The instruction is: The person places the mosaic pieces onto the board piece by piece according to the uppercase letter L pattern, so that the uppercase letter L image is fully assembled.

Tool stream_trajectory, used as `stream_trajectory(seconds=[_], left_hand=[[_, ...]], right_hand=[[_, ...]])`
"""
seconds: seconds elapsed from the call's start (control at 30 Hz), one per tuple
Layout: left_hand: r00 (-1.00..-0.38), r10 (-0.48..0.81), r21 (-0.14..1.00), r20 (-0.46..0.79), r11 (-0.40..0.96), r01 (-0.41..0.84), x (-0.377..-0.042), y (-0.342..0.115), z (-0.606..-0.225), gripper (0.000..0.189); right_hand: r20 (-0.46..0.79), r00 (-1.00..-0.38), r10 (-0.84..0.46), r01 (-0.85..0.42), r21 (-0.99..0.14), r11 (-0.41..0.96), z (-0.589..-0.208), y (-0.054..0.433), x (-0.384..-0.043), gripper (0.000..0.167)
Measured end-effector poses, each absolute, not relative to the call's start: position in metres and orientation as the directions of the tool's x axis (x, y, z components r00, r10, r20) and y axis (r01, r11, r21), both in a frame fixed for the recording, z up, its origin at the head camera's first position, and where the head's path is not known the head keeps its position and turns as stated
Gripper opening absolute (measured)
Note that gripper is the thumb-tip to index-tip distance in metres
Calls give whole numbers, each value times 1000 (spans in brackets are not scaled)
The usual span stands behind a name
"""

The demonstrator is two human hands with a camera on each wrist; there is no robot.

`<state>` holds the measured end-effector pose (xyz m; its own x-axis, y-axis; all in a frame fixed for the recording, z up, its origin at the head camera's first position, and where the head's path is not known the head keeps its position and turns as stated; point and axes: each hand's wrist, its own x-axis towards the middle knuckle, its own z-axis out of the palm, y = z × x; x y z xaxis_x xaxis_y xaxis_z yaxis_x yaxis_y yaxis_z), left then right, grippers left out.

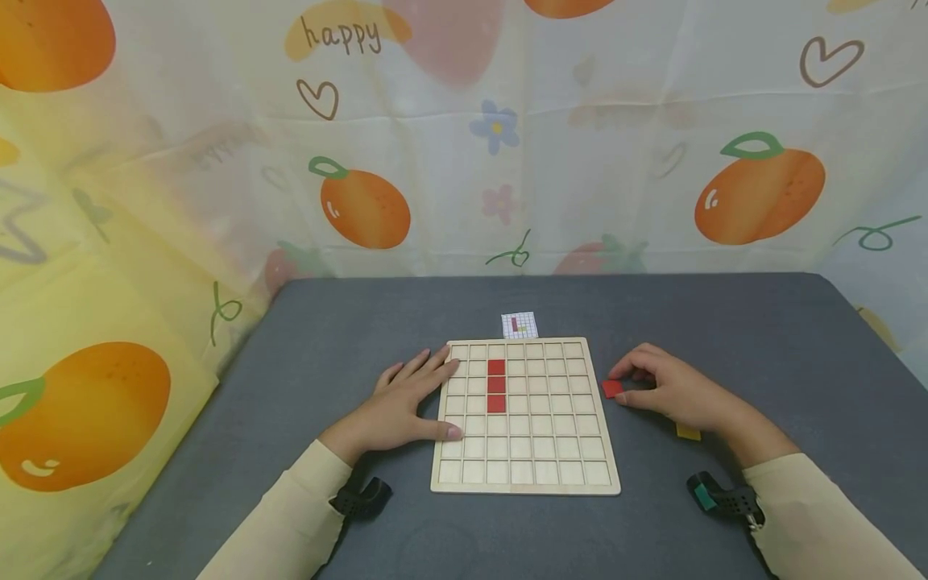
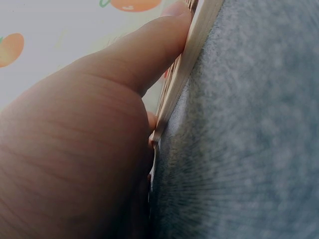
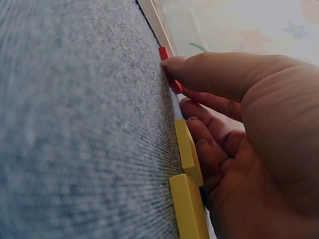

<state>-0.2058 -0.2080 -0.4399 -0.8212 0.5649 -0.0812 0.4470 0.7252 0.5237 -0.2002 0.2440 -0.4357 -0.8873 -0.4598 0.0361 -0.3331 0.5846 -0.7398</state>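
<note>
A wooden grid board lies on the grey table, with three red square tiles set one below another in its third column. My left hand rests on the board's left edge, fingers spread and thumb on the frame. In the left wrist view the thumb lies over the board's rim. To the right of the board, my right hand pinches a loose red tile between thumb and forefinger. Beneath that hand are yellow tiles, mostly hidden by it in the head view.
A small printed grid card with a red and yellow pattern lies just behind the board. The grey table extends around it. A fruit-print curtain hangs behind and along the left side.
</note>
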Motion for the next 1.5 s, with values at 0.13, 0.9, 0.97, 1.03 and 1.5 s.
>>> stream_trajectory(seconds=[0.13, 0.9, 0.97, 1.03, 1.5], left_hand=[[-821, 565, 527, -80, 724, 446, -206, -208, -440, 111], [-823, 557, 497, -108, 748, 440, -208, -209, -442, 115], [-825, 556, 495, -104, 748, 442, -208, -209, -442, 115], [-826, 554, 493, -104, 750, 441, -208, -209, -443, 116], [-825, 554, 494, -108, 750, 439, -207, -208, -441, 115]], right_hand=[[34, -890, -455, -324, -749, 578, -435, 242, -200, 19], [40, -939, -341, -227, -818, 529, -421, 221, -193, 11], [54, -940, -338, -234, -822, 519, -420, 216, -191, 14], [68, -936, -346, -247, -825, 508, -420, 212, -190, 16], [65, -916, -397, -246, -872, 423, -416, 182, -179, 16]])
